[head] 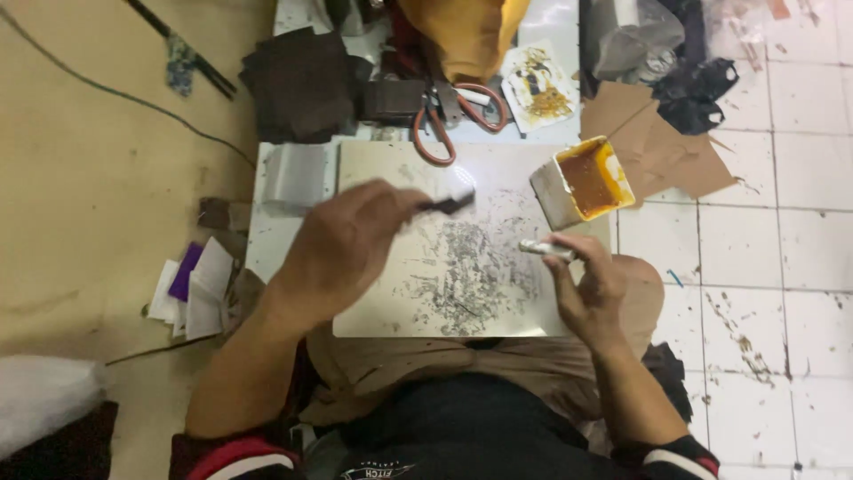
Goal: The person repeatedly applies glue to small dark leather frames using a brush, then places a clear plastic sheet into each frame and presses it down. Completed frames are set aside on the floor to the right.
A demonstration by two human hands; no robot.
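**Both hands raised over a smeared board**

White floor tiles [800, 249], stained and scuffed, spread to the right, and a pale work board [391, 302] streaked with grey marks rests across the person's lap. Left hand [342, 240] hovers above the board with the wrist bent and forearm angled in from the lower left, fingers pinched shut on a small dark piece [449, 204] that juts rightward; it is blurred. Right hand [591, 289] sits at the board's right edge, fingers curled around a thin pale stick [544, 250] pointing left. Just beyond it stands an open tub of amber glue [586, 180]. Orange-handled scissors [458, 120] lie past the board's far edge.
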